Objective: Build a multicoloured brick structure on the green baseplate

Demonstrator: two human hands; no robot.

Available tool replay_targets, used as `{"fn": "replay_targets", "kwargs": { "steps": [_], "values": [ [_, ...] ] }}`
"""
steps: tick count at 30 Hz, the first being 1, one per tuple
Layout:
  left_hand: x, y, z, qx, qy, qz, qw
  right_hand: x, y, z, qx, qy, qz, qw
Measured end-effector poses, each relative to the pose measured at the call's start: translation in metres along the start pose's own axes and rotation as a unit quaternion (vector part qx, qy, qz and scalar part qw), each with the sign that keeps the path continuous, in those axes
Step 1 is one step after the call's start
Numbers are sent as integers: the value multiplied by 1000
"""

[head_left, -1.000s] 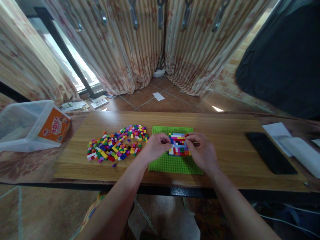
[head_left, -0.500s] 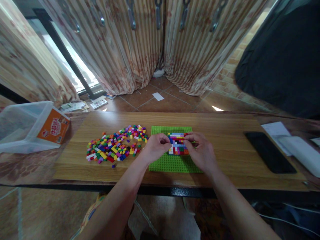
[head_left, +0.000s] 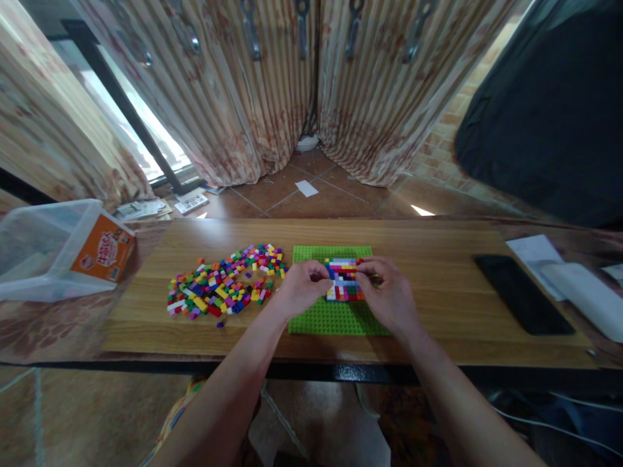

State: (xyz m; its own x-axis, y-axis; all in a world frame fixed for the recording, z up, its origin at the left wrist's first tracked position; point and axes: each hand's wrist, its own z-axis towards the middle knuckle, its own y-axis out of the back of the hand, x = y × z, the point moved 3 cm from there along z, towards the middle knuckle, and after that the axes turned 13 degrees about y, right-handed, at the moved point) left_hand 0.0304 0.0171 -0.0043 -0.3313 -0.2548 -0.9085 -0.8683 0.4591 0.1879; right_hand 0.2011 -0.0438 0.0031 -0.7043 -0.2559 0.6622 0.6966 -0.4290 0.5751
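A block of multicoloured toy bricks [head_left: 344,283] rests on the studded green baseplate [head_left: 335,319]. At its left edge is my left hand [head_left: 307,285], closed, with the thumb and index finger pinched against the bricks. My right hand [head_left: 388,292] grips the right edge in the same way, fingers bent and thumb lying over the bricks. The fingers cover both ends of the block, so any single small brick between them cannot be made out. Left of the baseplate a pile of loose toy bricks [head_left: 221,293] is spread over the wooden board [head_left: 448,292].
A clear plastic bin [head_left: 43,253] with an orange label lies on its side at the far left. On the right are a black tray-like slab [head_left: 523,295], a white paper sheet [head_left: 533,259] and a white object [head_left: 591,295]. Curtains [head_left: 272,97] hang behind.
The view has shifted very slightly. Both hands stay at the ends of the brick block, with only tiny finger movement; the bricks and baseplate look the same.
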Motion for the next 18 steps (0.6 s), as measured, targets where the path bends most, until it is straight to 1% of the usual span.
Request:
{"fn": "replay_targets", "kwargs": {
  "steps": [6, 18],
  "values": [
    [-2, 1, -1, -2, 4, 15, 1000, 1, 0, 0, 2, -4, 8, 1000],
    [1, -2, 0, -24, 8, -6, 1000, 1, -2, 0, -6, 5, -4, 1000]
  ]
}}
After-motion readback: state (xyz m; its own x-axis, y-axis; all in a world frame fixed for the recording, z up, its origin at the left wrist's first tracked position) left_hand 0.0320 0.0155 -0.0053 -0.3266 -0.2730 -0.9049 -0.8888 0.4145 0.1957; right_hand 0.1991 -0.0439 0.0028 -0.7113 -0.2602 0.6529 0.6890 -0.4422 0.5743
